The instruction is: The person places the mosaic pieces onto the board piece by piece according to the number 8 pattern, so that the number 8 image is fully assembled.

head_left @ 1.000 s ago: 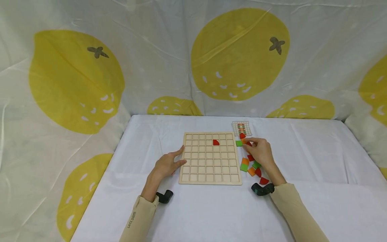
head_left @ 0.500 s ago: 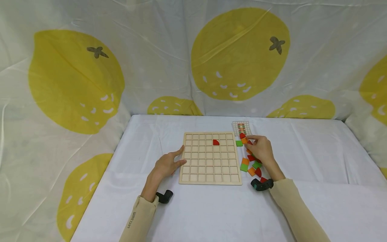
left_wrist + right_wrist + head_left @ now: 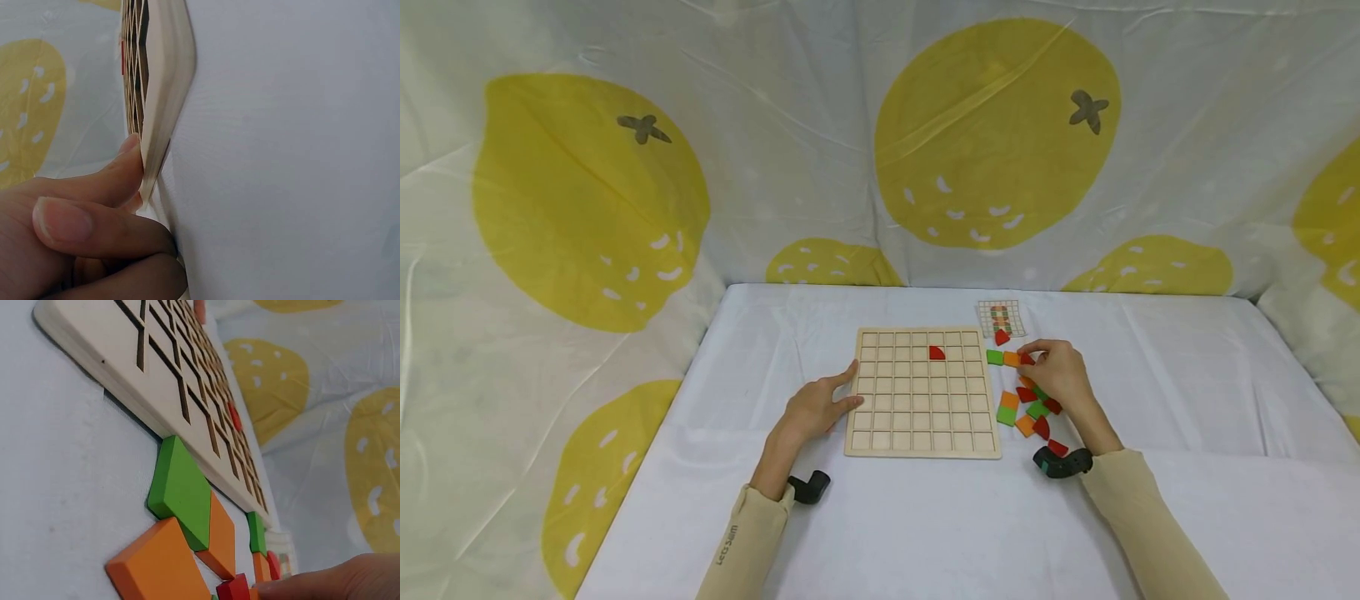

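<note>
A wooden grid board (image 3: 922, 451) lies flat on the table, with one red quarter-circle tile (image 3: 937, 353) in a cell of its upper part. My left hand (image 3: 810, 408) rests at the board's left edge, thumb and index finger spread along it. The left wrist view has a fingertip touching the board's rim (image 3: 169, 81), other fingers curled below. Right of the board, my right hand (image 3: 1057, 371) pinches another red quarter-circle tile (image 3: 1027, 359), partly hidden by the fingers. Beside it lie an orange square tile (image 3: 1011, 359) and a green square tile (image 3: 995, 357).
A printed pattern card (image 3: 1001, 318) lies behind the tiles, with a red tile (image 3: 1002, 337) at its front edge. Several red, orange and green tiles (image 3: 1008, 402) lie loosely along the board's right side. The white cloth (image 3: 925, 525) covers the table.
My right hand has shifted from the orange square tile to the right, and the red tile has moved with it. The orange tile now lies beside the green one. My left hand stays put.
</note>
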Motion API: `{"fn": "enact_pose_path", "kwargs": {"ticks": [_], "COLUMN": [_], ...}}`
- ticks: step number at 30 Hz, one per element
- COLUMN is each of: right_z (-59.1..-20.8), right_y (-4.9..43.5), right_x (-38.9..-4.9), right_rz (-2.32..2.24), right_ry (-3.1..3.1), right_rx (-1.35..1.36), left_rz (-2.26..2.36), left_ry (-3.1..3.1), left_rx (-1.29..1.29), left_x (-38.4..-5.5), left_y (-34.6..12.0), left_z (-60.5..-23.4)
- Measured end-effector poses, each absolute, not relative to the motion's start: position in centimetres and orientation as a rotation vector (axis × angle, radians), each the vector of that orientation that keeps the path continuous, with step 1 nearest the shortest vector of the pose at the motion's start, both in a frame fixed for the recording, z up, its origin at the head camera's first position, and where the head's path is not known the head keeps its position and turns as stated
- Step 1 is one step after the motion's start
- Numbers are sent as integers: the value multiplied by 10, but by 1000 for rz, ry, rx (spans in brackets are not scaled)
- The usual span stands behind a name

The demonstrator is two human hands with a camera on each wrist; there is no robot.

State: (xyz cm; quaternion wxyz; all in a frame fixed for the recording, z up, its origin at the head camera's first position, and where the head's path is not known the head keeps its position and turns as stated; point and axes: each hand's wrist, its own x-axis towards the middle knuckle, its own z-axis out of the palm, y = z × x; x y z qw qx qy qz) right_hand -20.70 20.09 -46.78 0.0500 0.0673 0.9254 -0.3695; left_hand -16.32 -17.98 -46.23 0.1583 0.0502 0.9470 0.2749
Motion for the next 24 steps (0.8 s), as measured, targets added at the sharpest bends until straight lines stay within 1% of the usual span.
{"fn": "enact_pose_path", "kwargs": {"ticks": [9,14,24], "right_z": [-474,-477,-475], "right_y": [202,205,200], "right_x": [-211,-214,-212], "right_rz": [-1097,-1060,-1057], "right_ry": [2863,2888,2924], "right_rx": [138,47,-36], "left_rz": [790,778,789], "left_ry": [2707,2705,2697], "left_rx": [143,142,136], "left_x": [-163,-163,-164], "left_y": [-180,-181,-181], "left_z": [-463,-463,-463]}}
